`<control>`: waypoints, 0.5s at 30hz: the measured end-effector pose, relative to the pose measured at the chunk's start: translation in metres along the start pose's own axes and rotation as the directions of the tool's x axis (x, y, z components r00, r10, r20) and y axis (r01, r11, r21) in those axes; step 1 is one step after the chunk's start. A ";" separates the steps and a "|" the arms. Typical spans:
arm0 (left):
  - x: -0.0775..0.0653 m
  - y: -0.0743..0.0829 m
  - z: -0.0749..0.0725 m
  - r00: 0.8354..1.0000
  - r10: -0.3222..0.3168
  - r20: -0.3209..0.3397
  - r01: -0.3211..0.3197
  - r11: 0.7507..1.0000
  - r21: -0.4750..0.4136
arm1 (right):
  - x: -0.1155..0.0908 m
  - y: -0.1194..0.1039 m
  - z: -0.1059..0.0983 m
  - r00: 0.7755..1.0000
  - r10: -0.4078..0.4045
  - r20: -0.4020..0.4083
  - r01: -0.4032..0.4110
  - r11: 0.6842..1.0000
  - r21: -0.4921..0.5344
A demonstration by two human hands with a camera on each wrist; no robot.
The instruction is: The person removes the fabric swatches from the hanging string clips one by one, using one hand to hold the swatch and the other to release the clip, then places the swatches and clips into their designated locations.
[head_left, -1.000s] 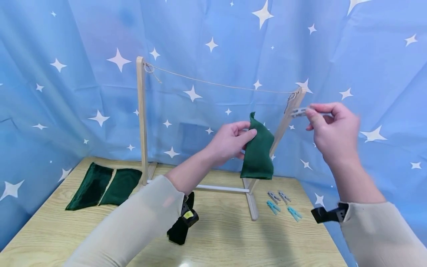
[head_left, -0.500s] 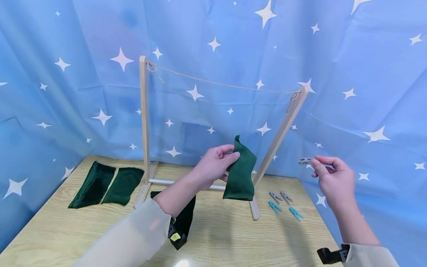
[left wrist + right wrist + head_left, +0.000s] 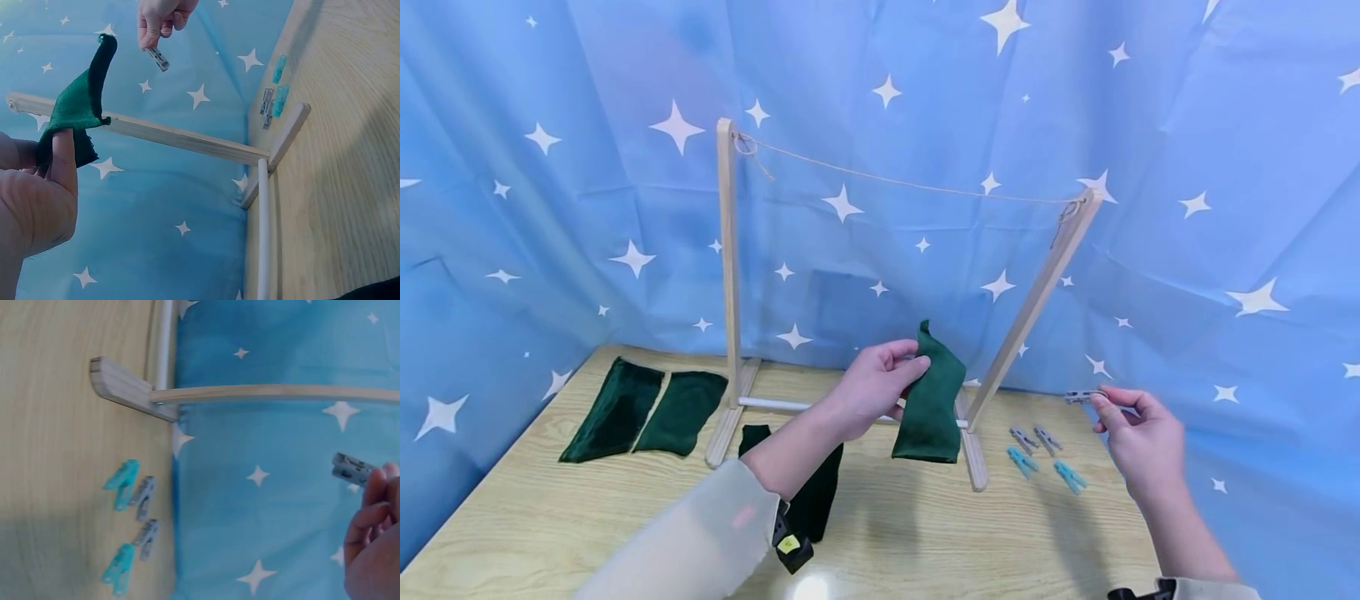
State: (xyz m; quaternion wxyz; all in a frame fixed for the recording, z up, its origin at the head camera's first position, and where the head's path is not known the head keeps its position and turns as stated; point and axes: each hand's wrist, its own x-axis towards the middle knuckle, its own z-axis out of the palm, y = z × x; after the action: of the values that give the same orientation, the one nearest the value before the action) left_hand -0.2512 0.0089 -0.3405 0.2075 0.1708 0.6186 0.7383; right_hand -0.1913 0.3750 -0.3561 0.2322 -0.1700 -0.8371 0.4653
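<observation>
My left hand (image 3: 874,385) pinches a dark green cloth (image 3: 931,400) by its left edge, between thumb and fingers. The cloth hangs in the air in front of the right post of a small wooden clothesline frame, below its string (image 3: 910,185). In the left wrist view the same cloth (image 3: 78,103) shows its folded upper edge standing above the fingers. Off to the right, my right hand (image 3: 1142,437) pinches a grey clothespin (image 3: 1082,397) by one end. The clothespin (image 3: 351,467) points away from the fingertips in the right wrist view, with nothing in its free end.
Two grey and two turquoise clothespins (image 3: 1021,461) lie on the wooden table (image 3: 985,550) right of the frame's foot (image 3: 973,458). Two green cloths (image 3: 681,412) lie flat at the left. Another dark cloth (image 3: 820,496) lies partly under my left forearm. A starry blue curtain (image 3: 880,50) hangs behind.
Both hands have come down from near the string, the left also moving leftward with the green cloth. The right hand, still pinching the grey clothespin, is lower beside the table's right edge.
</observation>
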 end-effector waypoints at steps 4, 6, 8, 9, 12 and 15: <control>-0.002 -0.004 -0.001 1.000 -0.010 -0.010 0.010 1.000 0.010 | -0.005 0.011 0.004 1.000 0.019 0.008 -0.019 1.000 -0.016; -0.003 -0.006 -0.002 1.000 -0.014 -0.015 0.014 1.000 0.015 | -0.007 0.016 0.007 0.999 0.032 0.010 -0.032 0.999 -0.018; -0.004 -0.008 -0.002 1.000 -0.015 -0.014 0.015 1.000 0.018 | -0.009 0.021 0.009 0.999 0.046 0.013 -0.046 0.999 -0.013; -0.004 -0.010 -0.003 1.000 -0.016 -0.013 0.016 1.000 0.018 | -0.011 0.023 0.011 0.999 0.053 0.014 -0.053 0.999 -0.008; -0.005 -0.013 -0.005 1.000 -0.019 -0.009 0.019 0.999 0.027 | -0.013 0.029 0.015 0.997 0.064 0.029 -0.064 0.998 -0.004; -0.006 -0.016 -0.005 1.000 -0.022 -0.003 0.022 0.999 0.037 | -0.015 0.036 0.017 0.996 0.077 0.045 -0.076 0.997 -0.026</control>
State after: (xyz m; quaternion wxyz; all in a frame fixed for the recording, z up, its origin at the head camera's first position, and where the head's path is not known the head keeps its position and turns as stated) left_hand -0.2473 0.0044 -0.3576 0.2117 0.1665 0.6342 0.7247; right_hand -0.1855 0.3739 -0.3979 0.1927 -0.1938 -0.8408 0.4674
